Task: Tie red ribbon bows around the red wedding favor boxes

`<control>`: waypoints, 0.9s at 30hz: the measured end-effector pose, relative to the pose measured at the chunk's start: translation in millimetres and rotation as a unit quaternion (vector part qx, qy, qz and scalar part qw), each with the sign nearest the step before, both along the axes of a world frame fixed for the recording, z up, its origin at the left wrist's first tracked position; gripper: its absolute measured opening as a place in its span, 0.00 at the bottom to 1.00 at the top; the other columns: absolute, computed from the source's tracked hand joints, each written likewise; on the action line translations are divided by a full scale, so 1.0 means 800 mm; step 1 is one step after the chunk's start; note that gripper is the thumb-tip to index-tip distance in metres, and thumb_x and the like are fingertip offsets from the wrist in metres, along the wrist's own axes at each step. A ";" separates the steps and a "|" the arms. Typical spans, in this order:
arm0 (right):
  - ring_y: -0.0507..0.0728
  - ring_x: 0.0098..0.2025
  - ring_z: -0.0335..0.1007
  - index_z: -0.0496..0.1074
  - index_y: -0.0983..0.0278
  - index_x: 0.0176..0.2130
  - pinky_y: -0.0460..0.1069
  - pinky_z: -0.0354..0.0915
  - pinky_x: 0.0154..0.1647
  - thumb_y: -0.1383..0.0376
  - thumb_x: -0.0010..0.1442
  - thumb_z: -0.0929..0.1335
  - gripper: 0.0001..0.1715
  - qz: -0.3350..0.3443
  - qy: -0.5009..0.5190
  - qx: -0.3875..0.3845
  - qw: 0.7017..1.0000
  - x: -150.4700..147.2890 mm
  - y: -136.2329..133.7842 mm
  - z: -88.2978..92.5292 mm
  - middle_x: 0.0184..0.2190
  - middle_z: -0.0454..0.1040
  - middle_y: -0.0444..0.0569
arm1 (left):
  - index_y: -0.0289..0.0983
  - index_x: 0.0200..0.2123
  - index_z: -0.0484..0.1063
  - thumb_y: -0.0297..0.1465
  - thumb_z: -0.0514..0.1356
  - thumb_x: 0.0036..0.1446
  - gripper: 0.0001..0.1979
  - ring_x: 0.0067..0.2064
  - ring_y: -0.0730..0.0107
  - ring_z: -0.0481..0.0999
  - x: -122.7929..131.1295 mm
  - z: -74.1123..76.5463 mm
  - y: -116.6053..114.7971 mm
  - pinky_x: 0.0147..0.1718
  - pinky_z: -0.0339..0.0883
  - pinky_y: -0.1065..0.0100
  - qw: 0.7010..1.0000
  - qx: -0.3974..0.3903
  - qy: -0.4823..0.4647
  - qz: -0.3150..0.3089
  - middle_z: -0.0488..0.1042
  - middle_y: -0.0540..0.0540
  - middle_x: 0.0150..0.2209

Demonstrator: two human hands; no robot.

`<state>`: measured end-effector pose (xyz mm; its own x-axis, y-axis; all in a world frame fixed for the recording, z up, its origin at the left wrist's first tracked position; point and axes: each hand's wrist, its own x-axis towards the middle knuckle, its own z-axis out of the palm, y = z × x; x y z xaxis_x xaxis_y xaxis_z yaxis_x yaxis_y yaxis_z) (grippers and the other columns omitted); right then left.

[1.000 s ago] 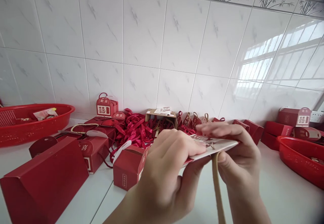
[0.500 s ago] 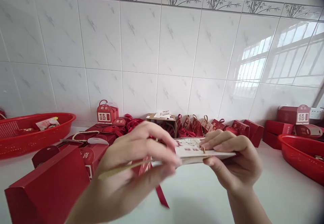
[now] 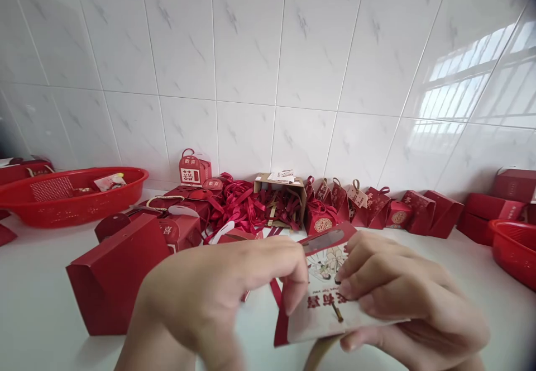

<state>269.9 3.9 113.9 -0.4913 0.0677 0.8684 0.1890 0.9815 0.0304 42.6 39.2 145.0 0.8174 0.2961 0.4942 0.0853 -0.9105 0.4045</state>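
A white-and-red paper gift box (image 3: pixel 324 318), printed with figures and red characters, is held tilted in front of me. My right hand (image 3: pixel 402 298) is closed on its right side, fingers on the printed face and thumb below. A short piece of gold ribbon (image 3: pixel 338 313) pokes out on that face, and a longer gold ribbon (image 3: pixel 320 353) hangs under the lower edge. My left hand (image 3: pixel 234 287) is at the box's left edge, its bent fingertips against the face. The left thumb points down, blurred, away from the box.
Red gift boxes (image 3: pixel 117 276) stand on the white table at left. A pile of red ribbons (image 3: pixel 238 200) and an open carton (image 3: pixel 301 192) of ribbons lie against the tiled wall. Small handled boxes (image 3: pixel 377 209) line the back. Red baskets (image 3: pixel 75 214) flank both sides.
The view has tipped down. The gift box has come lower and tilted so its printed face shows. My left hand has shifted from pinching at its left end to bending fingers over the face.
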 end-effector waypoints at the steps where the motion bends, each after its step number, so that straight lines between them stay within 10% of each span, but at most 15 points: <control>1: 0.55 0.25 0.72 0.68 0.64 0.36 0.52 0.68 0.26 0.69 0.57 0.73 0.09 -0.009 -0.018 -0.001 1.000 0.000 0.000 0.001 0.24 0.75 0.49 | 0.40 0.26 0.66 0.54 0.52 0.59 0.24 0.27 0.71 0.69 0.006 0.008 0.000 0.26 0.67 0.71 0.998 -0.024 0.058 -0.022 0.72 0.49 0.25; 8: 0.55 0.25 0.70 0.67 0.63 0.36 0.52 0.65 0.26 0.71 0.58 0.71 0.08 -0.036 -0.061 -0.014 0.997 -0.002 0.001 0.004 0.23 0.74 0.48 | 0.37 0.25 0.60 0.33 0.50 0.65 0.15 0.27 0.75 0.66 0.022 0.007 -0.011 0.26 0.58 0.73 0.990 -0.044 0.129 0.025 0.68 0.51 0.25; 27: 0.52 0.23 0.66 0.66 0.61 0.32 0.48 0.63 0.23 0.72 0.56 0.71 0.10 -0.080 -0.034 -0.029 0.996 0.003 0.013 0.006 0.22 0.70 0.43 | 0.36 0.25 0.65 0.25 0.56 0.58 0.09 0.24 0.78 0.64 0.040 0.001 0.013 0.23 0.57 0.75 1.000 -0.025 0.014 -0.011 0.66 0.53 0.22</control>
<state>272.0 14.4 118.7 -0.5269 0.1997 0.8261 0.3431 0.9393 -0.0082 74.9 49.4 145.7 0.8369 0.3020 0.4564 0.0779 -0.8912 0.4469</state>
